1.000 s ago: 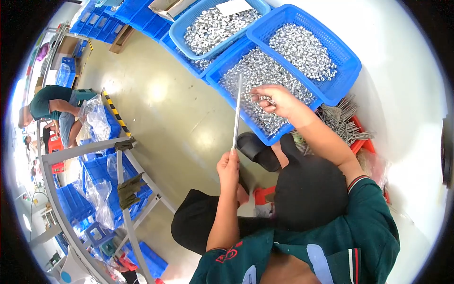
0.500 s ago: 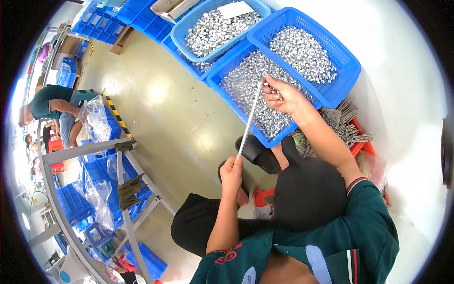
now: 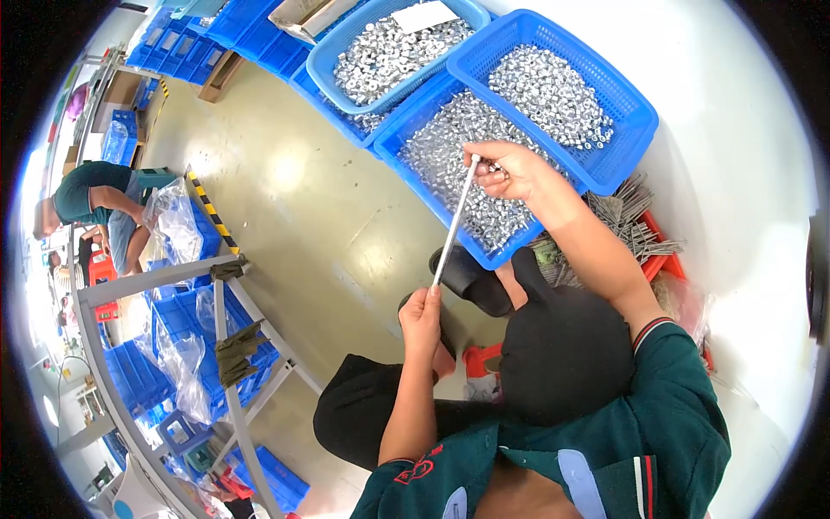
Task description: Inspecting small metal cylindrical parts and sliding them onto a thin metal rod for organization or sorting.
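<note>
A thin silvery metal rod [image 3: 455, 227] slants across the space between my hands. My left hand [image 3: 419, 318] is closed around its lower end, thumb and fingers pinching it. My right hand [image 3: 510, 170] pinches a small metal nut [image 3: 475, 159] at the rod's upper tip. More nuts show under the curled fingers of that hand. Below it sits a blue crate [image 3: 432, 201] full of small shiny metal pieces. Whether the nut is around the rod or only against its end, I cannot tell.
A blue basket [image 3: 641, 130] of nuts rests on the crate's right side; a lighter blue basket [image 3: 322, 85] stands behind. Metal rods [image 3: 638, 227] lie in a red container at right. A grey metal frame [image 3: 156, 275] and a bent-over co-worker [image 3: 91, 195] are left.
My right hand has moved slightly left, and its fingertips now close on a nut at the rod's tip. My left hand stays nearly still on the lower end.
</note>
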A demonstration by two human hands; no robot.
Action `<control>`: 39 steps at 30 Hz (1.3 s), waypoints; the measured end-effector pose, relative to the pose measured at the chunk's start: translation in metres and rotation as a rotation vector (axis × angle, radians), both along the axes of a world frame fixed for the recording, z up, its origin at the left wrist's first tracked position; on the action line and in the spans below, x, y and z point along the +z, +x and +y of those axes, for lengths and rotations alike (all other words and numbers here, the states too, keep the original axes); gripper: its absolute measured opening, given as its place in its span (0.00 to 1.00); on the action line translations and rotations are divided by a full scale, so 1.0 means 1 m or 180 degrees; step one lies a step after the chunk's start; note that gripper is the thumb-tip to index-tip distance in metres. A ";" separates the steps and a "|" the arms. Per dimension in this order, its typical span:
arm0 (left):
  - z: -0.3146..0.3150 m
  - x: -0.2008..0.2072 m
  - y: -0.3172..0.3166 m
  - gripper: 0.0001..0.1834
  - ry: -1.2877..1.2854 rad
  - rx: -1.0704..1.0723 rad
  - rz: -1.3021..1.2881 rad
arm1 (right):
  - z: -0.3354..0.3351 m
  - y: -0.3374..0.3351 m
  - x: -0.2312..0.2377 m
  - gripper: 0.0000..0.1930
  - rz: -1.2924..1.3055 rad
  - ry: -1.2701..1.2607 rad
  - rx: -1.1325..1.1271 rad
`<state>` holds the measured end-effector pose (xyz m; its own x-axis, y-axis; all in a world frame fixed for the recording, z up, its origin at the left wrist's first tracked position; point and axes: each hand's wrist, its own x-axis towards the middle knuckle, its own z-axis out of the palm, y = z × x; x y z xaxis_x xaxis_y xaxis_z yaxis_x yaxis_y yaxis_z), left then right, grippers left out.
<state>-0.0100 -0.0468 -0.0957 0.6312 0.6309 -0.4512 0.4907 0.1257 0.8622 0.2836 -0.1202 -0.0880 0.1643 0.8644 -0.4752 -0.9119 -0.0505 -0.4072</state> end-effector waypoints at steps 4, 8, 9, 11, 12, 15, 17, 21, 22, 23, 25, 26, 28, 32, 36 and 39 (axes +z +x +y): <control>0.003 0.003 0.005 0.19 -0.0110 0.0107 -0.0101 | 0.003 -0.030 0.022 0.22 -0.1120 -0.0214 -0.0296; 0.000 0.012 0.012 0.19 -0.0348 0.0213 -0.0122 | -0.003 -0.035 0.017 0.19 -0.1243 -0.0268 0.0358; 0.001 0.012 0.011 0.19 -0.0350 0.0212 -0.0126 | -0.005 -0.033 0.009 0.15 -0.0981 -0.0213 0.0168; 0.002 0.013 0.011 0.19 -0.0580 0.0340 -0.0105 | -0.008 -0.029 -0.004 0.14 -0.0794 -0.0237 -0.0038; 0.001 0.013 0.013 0.19 -0.0582 0.0334 -0.0109 | -0.010 -0.025 -0.010 0.13 -0.0601 -0.0260 -0.0241; 0.001 0.014 0.010 0.19 -0.0549 0.0335 -0.0152 | -0.009 -0.022 -0.011 0.11 -0.0400 -0.0107 -0.0321; 0.002 0.012 0.009 0.19 -0.0471 0.0291 -0.0160 | -0.007 -0.022 -0.006 0.08 -0.0421 -0.0037 -0.0537; 0.002 0.008 0.006 0.19 -0.0416 0.0227 -0.0148 | -0.013 -0.010 -0.013 0.10 -0.0075 0.0428 -0.0521; 0.002 0.006 0.005 0.18 -0.0288 0.0143 -0.0096 | -0.013 -0.008 -0.012 0.10 -0.0075 0.0430 -0.0517; 0.002 0.005 0.003 0.18 -0.0161 0.0060 -0.0043 | -0.013 -0.007 -0.011 0.10 -0.0011 0.0463 -0.0560; 0.000 0.005 0.003 0.18 -0.0103 0.0036 -0.0046 | -0.012 -0.007 -0.009 0.11 -0.0053 0.0373 -0.0613; -0.001 0.005 0.004 0.18 -0.0046 0.0007 -0.0049 | -0.012 -0.007 -0.007 0.11 -0.0053 0.0372 -0.0612; 0.000 0.003 0.003 0.18 -0.0040 -0.0008 -0.0048 | -0.011 -0.007 -0.004 0.09 -0.0243 0.0357 -0.0427; 0.002 0.003 -0.001 0.18 -0.0088 -0.0045 -0.0030 | -0.010 -0.005 0.005 0.07 -0.0647 0.0183 -0.0373; 0.002 0.001 -0.002 0.18 0.0002 -0.0026 -0.0042 | -0.012 -0.001 0.013 0.05 -0.1347 -0.0073 -0.0310; -0.001 0.007 0.002 0.18 0.0018 0.0043 0.0026 | -0.009 -0.004 0.020 0.06 -0.1888 -0.0300 -0.0315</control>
